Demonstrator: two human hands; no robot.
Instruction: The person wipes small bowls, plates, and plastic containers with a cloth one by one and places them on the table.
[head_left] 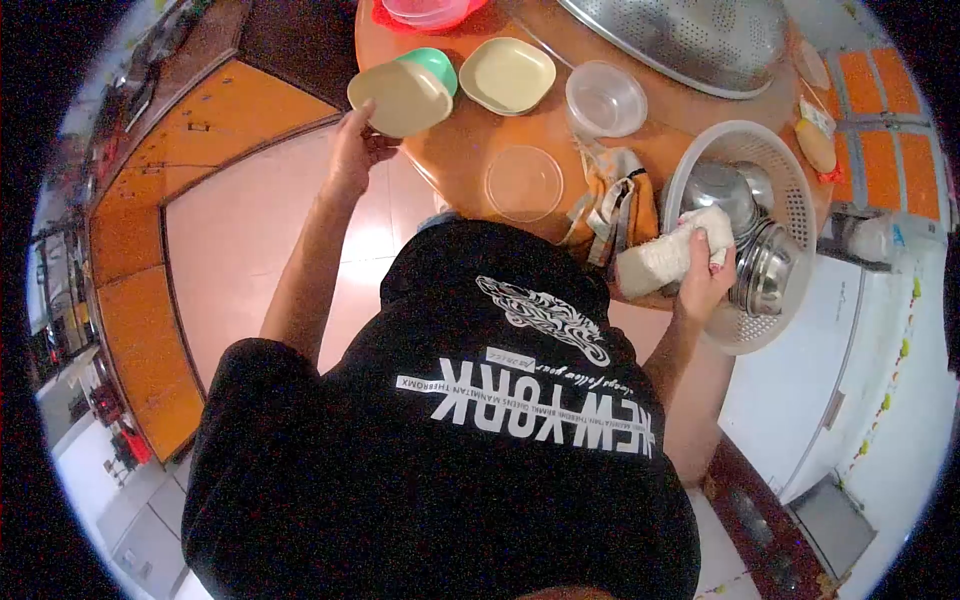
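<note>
My left hand (357,152) grips the near edge of a cream-coloured plate (402,98) with rounded corners. It is held at the table's left edge, partly over a green bowl (433,66). In my right hand (706,277) is a white cloth (660,262), bunched between thumb and fingers. The cloth is at the near left rim of a white perforated basket (735,335). Inside the basket lie steel bowls (768,270) and a steel pot (722,195). A second cream dish (507,76) rests on the table to the right of the held plate.
On the wooden table (465,135) are a clear plastic tub (606,98), a round clear lid (524,183) and an orange-striped cloth (615,195). A large steel colander (700,40) and a red basin (430,12) sit at the back. Orange cabinets (145,350) stand left.
</note>
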